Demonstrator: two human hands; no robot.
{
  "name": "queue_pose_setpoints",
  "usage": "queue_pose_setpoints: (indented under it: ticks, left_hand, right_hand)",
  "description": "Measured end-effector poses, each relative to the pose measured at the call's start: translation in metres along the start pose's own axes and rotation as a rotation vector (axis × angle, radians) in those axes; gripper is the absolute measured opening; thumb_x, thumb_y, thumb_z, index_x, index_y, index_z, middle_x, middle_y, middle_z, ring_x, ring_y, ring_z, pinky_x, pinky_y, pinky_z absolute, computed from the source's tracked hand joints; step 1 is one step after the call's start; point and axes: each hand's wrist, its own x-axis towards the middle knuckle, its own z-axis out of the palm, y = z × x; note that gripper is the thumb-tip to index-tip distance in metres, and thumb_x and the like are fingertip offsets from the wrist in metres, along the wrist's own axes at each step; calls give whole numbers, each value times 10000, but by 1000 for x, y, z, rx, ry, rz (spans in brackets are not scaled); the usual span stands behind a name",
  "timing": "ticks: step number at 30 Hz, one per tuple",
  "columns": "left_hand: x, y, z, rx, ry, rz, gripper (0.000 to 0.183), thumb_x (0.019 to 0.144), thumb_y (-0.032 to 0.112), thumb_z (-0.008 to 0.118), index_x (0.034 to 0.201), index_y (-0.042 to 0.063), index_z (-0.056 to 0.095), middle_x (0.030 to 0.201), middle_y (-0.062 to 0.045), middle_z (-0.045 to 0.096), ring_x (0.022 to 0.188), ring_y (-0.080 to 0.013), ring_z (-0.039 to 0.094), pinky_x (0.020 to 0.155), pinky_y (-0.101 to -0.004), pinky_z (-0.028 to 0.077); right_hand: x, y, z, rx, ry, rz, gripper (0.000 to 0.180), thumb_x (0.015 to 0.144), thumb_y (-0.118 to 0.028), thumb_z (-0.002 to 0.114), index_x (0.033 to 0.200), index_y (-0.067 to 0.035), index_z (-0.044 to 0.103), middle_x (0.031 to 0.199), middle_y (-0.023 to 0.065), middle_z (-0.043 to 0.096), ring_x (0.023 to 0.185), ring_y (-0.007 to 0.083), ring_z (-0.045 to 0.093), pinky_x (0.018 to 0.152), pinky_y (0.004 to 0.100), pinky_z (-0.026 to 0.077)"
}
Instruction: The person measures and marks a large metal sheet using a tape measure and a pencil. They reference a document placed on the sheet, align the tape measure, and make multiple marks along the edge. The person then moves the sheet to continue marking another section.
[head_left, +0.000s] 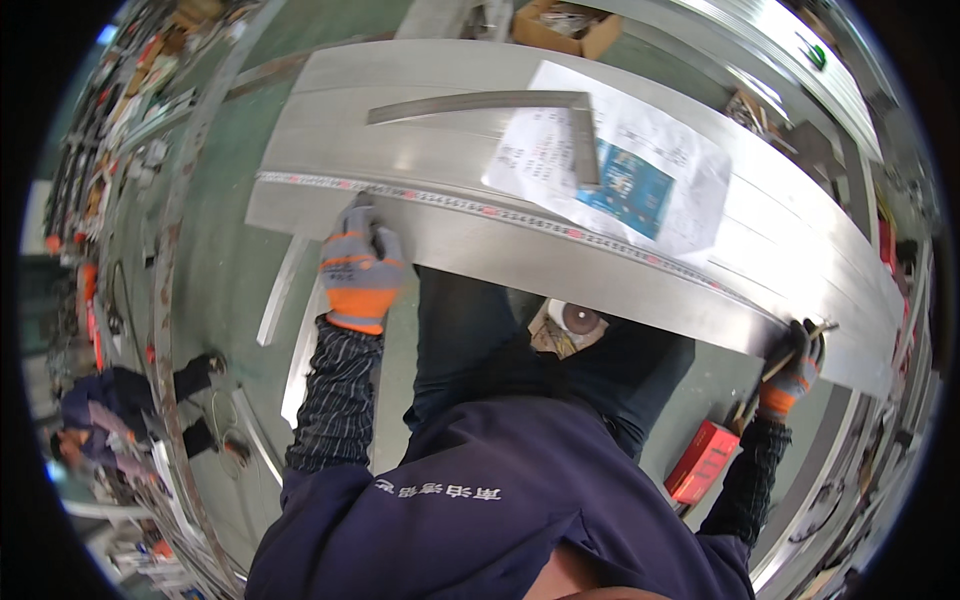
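A long brushed-metal sheet (450, 240) lies across in front of me. An unrolled tape measure (487, 211) runs along it, near its close edge. My left hand (364, 262), in a grey and orange glove, rests on the sheet, a fingertip against the tape's lower edge and the thumb apart. At the right, my gloved right hand (793, 371) grips a thin pencil-like stick (823, 328) beside the tape's right end; whether it also holds the tape is hidden. A metal try square (480, 100) lies farther back, partly over printed papers (697, 187).
Beyond the sheet stands an open cardboard box (566, 30). A red box (701, 461) is low at my right. Metal strips (281, 289) lie at my left, below the sheet. Another person (112, 409) bends down beyond a metal rail (169, 247) at far left.
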Motion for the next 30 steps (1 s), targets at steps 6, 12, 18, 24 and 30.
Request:
queue_pose_setpoints:
  ticks: [6, 12, 18, 24, 30]
  left_hand:
    - [-1, -1, 0, 30, -35, -56, 250, 977, 116, 704, 1212, 40, 744, 1214, -204, 819, 978, -459, 785, 889, -534, 642]
    - [0, -5, 1, 10, -35, -15, 256, 994, 115, 692, 1226, 20, 744, 1280, -213, 808, 1047, -466, 783, 927, -528, 643]
    - [2, -2, 0, -5, -78, -68, 260, 1006, 106, 680, 1231, -3, 753, 1256, -226, 810, 1042, -470, 786, 928, -534, 642]
    - [3, -2, 1, 2, -2, 28, 231, 993, 97, 687, 1195, 4, 748, 1216, -218, 819, 989, -472, 794, 888, -529, 645]
    - [0, 0, 0, 22, -4, -35, 198, 1012, 102, 688, 1196, 48, 737, 1125, -229, 798, 975, -512, 757, 888, -567, 617]
  right_hand:
    - [10, -21, -13, -110, -11, -93, 275, 1033, -80, 720, 1300, -97, 785, 1344, 239, 769, 1292, 481, 705, 1094, 589, 579]
    - [7, -17, -8, -112, 12, -83, 264, 1027, -79, 718, 1282, -104, 784, 1336, 222, 781, 1279, 479, 714, 1089, 595, 576]
    - [8, -21, -13, -115, -7, -77, 274, 1014, -81, 730, 1279, -112, 792, 1353, 209, 779, 1315, 472, 699, 1112, 590, 565]
    - [6, -13, -8, -105, -17, -62, 304, 1000, -85, 740, 1298, -111, 791, 1367, 212, 769, 1336, 472, 684, 1129, 589, 557]
    - [-9, 14, 4, 76, -47, 60, 350, 1038, -34, 701, 1375, -83, 784, 1441, 236, 716, 1334, 440, 694, 1138, 504, 583]
